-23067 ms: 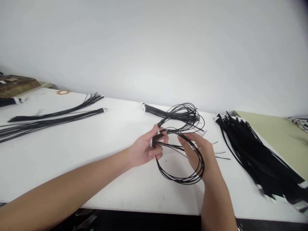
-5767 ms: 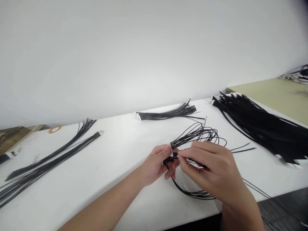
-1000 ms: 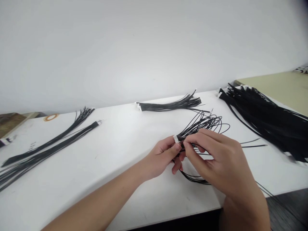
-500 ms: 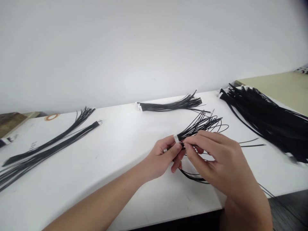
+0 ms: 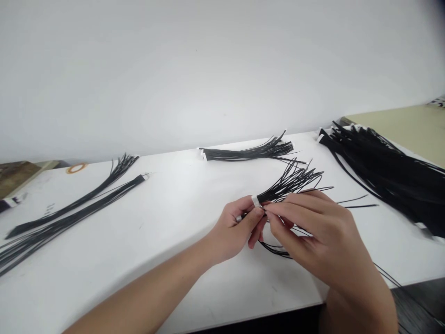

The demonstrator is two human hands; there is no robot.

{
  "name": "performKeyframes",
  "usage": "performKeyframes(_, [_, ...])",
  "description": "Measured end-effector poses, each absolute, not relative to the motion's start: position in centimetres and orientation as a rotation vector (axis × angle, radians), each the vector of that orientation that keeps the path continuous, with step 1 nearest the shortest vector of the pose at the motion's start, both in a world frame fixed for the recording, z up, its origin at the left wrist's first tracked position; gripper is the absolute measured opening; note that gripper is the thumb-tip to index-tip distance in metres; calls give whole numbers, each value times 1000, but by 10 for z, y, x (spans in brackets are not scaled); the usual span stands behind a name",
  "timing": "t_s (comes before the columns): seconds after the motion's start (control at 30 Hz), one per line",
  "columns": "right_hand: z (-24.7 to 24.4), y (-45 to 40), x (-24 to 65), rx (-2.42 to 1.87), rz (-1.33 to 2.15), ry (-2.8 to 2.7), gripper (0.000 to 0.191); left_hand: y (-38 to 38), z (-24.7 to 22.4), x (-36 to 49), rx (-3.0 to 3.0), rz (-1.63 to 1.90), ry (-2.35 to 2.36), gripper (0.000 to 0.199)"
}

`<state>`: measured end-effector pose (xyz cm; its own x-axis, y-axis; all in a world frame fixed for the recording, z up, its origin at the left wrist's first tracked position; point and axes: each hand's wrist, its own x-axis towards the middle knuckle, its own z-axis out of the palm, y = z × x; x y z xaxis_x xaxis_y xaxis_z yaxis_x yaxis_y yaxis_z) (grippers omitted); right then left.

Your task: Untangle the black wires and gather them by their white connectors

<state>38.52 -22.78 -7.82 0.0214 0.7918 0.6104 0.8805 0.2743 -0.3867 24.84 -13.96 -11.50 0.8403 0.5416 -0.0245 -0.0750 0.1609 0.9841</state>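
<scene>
My left hand [image 5: 239, 227] is closed around the end of a wire harness, a bundle of thin black wires [image 5: 292, 183]. The white connector [image 5: 256, 201] at its end sticks up above my thumb, and the wires fan out in loops to the upper right. My right hand [image 5: 313, 227] pinches a thin black wire right beside the connector, thumb and forefinger together. The wire's tip is hidden between the fingertips of both hands. More black wires [image 5: 276, 249] curve below my hands.
Another wire bundle [image 5: 246, 153] lies at the table's back. Two long bundles [image 5: 100, 197] lie on the left, near an orange ring [image 5: 76, 168]. A large pile of black harnesses [image 5: 385, 171] covers the right side. The white table [image 5: 167, 278] ends at a front edge below my arms.
My right hand's fingertips stay at the connector, with only a slight shift. The loose wires to the right have moved a little. The other bundles lie as before.
</scene>
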Motion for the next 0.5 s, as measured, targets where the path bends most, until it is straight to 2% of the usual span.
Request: performKeyframes(0.5, [-78,-227,383,-1491,-101,-1785,15,-139,-116,249,1359,467,410,27])
